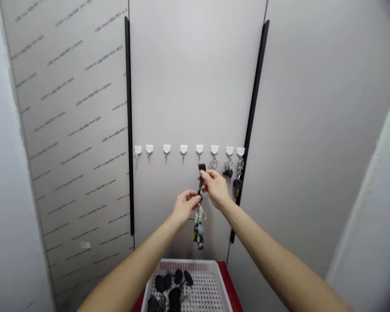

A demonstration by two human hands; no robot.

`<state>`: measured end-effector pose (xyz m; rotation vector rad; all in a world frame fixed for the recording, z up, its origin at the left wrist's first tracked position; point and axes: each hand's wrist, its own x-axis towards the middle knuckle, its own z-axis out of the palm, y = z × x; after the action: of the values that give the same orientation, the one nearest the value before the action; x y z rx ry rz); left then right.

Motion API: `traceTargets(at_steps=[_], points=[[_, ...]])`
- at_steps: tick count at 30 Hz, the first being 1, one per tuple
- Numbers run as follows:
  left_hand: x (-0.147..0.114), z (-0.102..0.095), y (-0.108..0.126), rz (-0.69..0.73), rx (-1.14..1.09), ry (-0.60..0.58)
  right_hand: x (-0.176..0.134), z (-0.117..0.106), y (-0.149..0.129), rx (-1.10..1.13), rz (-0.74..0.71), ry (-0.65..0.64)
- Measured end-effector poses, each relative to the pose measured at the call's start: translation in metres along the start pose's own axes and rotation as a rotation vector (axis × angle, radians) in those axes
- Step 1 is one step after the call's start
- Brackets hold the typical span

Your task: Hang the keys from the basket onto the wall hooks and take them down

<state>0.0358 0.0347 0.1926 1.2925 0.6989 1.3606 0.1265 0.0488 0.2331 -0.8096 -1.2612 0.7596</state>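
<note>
The fingers of the right hand (pixel 216 188) were pinched on the black strap of a keychain (pixel 202 169), and those of the left hand (pixel 183 206) gripped it lower down, near the joint. The keychain hung in mid-air before the panel, off any hook; below the strap dangled pale beads and a rounded grey-and-black panda charm (pixel 199 232).

Just beyond ran a row of 8 hooks (pixel 183 148), white rounded plates with thin metal prongs. The 3 at the right already carried metal rings or keys, among them a black-headed car key (pixel 237 184) at the far right; no keys could be made out on the other 5. Several dark, glossy key fobs (pixel 168 281) remained in the white perforated plastic basket (pixel 216 265), near, on a red support (pixel 229 286); by that count, the hanging looked partway done.

Farther out, black strips (pixel 129 130) edged the smooth, pale panel (pixel 195 86), with printed film (pixel 81 130) at left.
</note>
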Motion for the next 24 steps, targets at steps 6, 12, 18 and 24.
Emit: traceTargets(at_steps=[6, 12, 18, 24], points=[[0.034, 0.008, 0.013, 0.02, -0.054, 0.073, 0.039, 0.009, -0.013, -0.083, -0.037, 0.151], [0.049, 0.012, 0.012, -0.031, -0.016, 0.086, 0.055, 0.01, -0.009, -0.388, -0.067, 0.262], [0.045, 0.009, 0.001, -0.072, 0.048, 0.065, 0.054, 0.004, 0.005, -0.537, -0.051, 0.199], [0.046, 0.003, -0.005, -0.087, 0.115, 0.114, 0.043, 0.002, 0.007, -0.732, -0.199, 0.191]])
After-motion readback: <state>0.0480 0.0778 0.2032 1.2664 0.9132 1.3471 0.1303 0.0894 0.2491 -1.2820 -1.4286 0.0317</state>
